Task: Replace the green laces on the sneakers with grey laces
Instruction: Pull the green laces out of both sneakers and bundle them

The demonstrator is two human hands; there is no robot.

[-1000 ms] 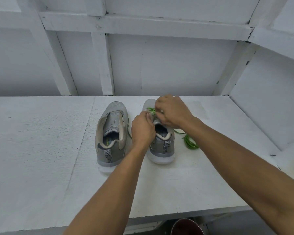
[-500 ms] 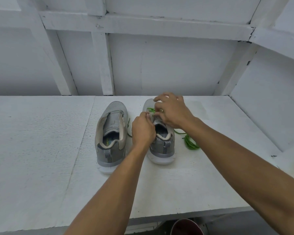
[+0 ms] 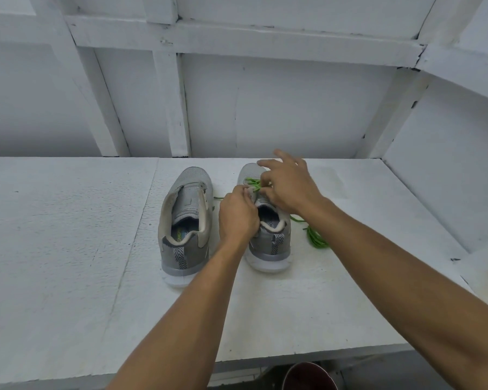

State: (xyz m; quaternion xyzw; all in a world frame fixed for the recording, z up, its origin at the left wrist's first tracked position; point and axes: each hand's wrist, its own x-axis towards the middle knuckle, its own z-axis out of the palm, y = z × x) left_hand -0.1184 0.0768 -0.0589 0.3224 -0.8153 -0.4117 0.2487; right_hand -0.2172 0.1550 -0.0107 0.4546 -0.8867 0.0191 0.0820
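While both forearms reach forward from the near edge of the white table [image 3: 68, 235], the 2 hands meet over the lacing of the right-hand sneaker [image 3: 269, 250], close together and just touching. The left hand [image 3: 238, 218] is curled, knuckles up, its fingertips pinching the sneaker's upper edge beside the tongue. The right hand [image 3: 289, 190] comes in from the right with the wrist bent; thumb and 1 finger appear to nip the green lace [image 3: 252, 182] at the eyelets, while 2 other fingers stick out straight towards the toe. A green coil [image 3: 317, 239] lies on the table just right of this sneaker, under the right forearm. The other sneaker [image 3: 185, 220] stands beside it on the left, heel towards the person, near but apart. Wide bare table spreads to the left and in front of the heels; the white back wall [image 3: 293, 108] rises close behind the toes, and a side wall closes off the right. A dark red round rim [image 3: 309, 375] shows below the table's near edge.
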